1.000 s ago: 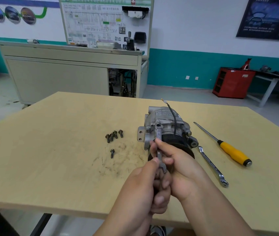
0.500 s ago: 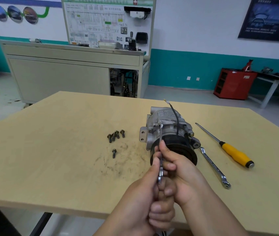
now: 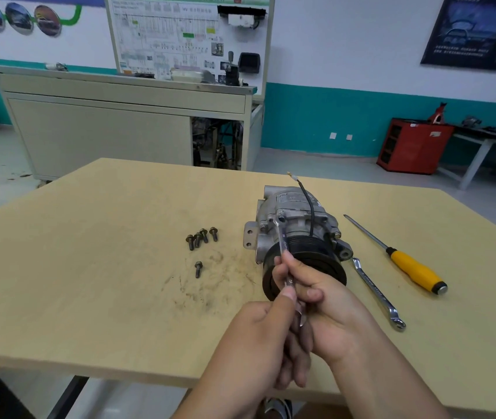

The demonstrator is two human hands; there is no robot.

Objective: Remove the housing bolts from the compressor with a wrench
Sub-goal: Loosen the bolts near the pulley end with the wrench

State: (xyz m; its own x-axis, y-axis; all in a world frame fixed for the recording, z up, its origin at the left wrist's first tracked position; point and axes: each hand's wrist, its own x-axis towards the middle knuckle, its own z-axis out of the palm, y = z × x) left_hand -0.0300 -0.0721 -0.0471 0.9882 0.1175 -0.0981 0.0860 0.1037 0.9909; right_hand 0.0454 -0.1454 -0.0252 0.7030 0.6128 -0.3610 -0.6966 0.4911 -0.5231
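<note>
A grey metal compressor with a black pulley at its near end lies on the wooden table. A slim silver wrench reaches from my hands up to a bolt on the top of the housing. My right hand grips the wrench shaft just in front of the pulley. My left hand holds the wrench's near end, thumb pressed along it. Several removed bolts lie in a cluster left of the compressor, and one more bolt lies nearer to me.
A second wrench and a yellow-handled screwdriver lie to the right of the compressor. Dirt smears mark the table near the bolts. A grey cabinet and a red cart stand on the floor beyond the table.
The wrench has swung slightly, its handle tilting between my hands while its head stays on the housing bolt. The view has shifted a little.
</note>
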